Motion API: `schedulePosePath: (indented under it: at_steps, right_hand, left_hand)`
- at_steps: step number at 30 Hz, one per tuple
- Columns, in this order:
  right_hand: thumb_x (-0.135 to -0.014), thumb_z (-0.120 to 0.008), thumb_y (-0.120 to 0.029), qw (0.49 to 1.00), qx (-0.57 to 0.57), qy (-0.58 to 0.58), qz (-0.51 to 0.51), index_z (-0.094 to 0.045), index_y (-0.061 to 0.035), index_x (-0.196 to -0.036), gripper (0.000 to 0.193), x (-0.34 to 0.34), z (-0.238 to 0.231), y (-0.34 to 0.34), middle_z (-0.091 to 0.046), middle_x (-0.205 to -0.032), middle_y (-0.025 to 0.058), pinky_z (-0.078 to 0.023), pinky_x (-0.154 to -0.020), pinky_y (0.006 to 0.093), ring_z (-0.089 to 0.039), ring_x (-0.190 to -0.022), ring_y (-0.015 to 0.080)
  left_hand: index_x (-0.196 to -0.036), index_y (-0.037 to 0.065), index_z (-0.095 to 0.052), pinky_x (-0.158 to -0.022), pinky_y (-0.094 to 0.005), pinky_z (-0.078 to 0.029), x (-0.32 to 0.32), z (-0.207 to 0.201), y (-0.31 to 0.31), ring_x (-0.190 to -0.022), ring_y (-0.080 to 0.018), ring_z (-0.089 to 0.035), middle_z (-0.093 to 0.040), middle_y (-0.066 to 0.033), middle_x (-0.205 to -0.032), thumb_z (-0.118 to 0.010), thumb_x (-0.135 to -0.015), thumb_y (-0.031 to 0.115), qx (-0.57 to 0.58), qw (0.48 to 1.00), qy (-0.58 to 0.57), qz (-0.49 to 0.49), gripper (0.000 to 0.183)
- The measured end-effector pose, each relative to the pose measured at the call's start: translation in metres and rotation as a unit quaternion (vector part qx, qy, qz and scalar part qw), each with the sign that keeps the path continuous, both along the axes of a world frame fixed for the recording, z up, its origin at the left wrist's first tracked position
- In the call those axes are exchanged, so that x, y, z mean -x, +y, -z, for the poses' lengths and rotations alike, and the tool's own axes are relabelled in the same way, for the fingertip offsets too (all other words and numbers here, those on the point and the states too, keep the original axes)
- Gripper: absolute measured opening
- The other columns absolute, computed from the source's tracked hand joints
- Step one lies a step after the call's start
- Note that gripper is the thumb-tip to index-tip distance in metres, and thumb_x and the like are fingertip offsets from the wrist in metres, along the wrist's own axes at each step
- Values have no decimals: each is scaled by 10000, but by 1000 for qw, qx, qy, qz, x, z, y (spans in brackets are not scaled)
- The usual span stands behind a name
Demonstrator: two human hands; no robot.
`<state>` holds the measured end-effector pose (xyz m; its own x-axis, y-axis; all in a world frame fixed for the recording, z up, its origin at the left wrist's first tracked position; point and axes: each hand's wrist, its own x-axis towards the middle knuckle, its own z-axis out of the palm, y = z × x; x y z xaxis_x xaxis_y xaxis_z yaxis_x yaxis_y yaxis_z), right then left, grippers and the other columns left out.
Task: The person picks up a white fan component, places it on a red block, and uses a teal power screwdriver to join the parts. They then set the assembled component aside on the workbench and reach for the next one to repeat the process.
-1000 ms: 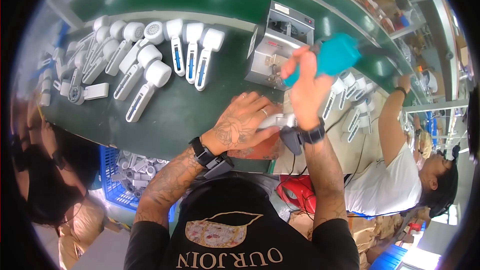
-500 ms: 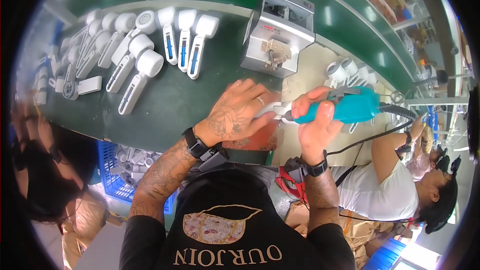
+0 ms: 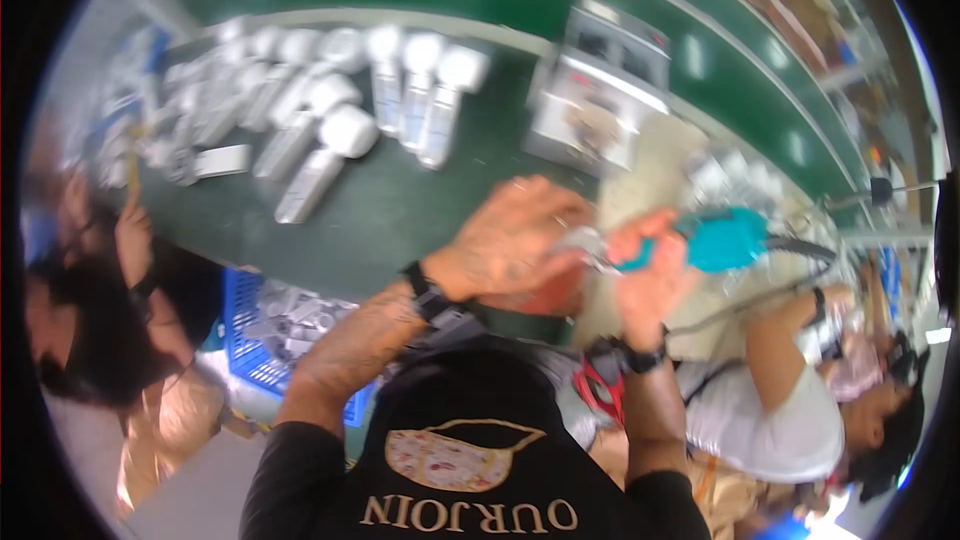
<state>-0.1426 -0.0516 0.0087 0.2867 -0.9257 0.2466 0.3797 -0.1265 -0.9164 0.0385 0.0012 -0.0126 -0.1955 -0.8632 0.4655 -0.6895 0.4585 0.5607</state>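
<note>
My right hand is wrapped round a teal electric screwdriver, which lies almost level with its tip toward the left. Against that tip, my left hand grips a small white plastic part, mostly covered by the fingers. Blur hides whether the bit sits in a screw. Both hands are above the near edge of the green bench, over a red patch.
White handheld fans lie in rows on the bench at the left. A grey metal machine stands at the back. More white parts are at the right. A blue crate is below; people work on both sides.
The whole view has shifted and blurred, so the bench things appear farther right. My hands keep the same holds. The person at the left now has a raised hand with a thin yellowish thing.
</note>
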Motion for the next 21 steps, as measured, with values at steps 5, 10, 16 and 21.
schedulePosePath:
  at_steps: [5, 10, 16, 21]
  right_hand:
    - [-933, -614, -547, 994, -24, -111, 9, -535, -68, -1010, 491, 25, -32, 14, -472, -675, 4, -341, -531, 273, -424, -587, 116]
    - [-973, -523, -589, 986, 105, -128, -11, -505, -63, -996, 526, 43, -71, 34, -410, -635, -3, -306, -488, 249, -367, -526, 99]
    - [-972, -509, -596, 998, 26, -35, 47, -496, -61, -1006, 536, 59, -42, 41, -427, -633, 9, -328, -493, 250, -401, -533, 108]
    - [-863, -696, -601, 996, 20, 48, 79, -525, 14, -1013, 656, 55, -23, 46, -586, -728, 81, -488, -551, 286, -582, -616, 165]
  left_hand:
    - [-1096, 95, -675, -834, -441, -516, -3, -1, 27, -949, -287, -635, -662, -97, -1100, -740, -778, 206, 129, 989, -64, 43, 343]
    - [-1149, 46, -657, -847, -397, -527, -70, -25, 73, -958, -328, -656, -687, -143, -1038, -691, -904, 178, 60, 950, 176, -250, 280]
    - [-1347, -33, -508, -1010, -330, -434, -246, 7, 74, -1164, -201, -553, -579, -145, -1305, -598, -994, 209, 79, 737, 392, -544, 437]
    - [-1319, 7, -567, -921, -309, -474, -302, 4, 79, -1025, -188, -618, -611, -123, -1248, -576, -998, 210, 168, 757, -92, -624, 380]
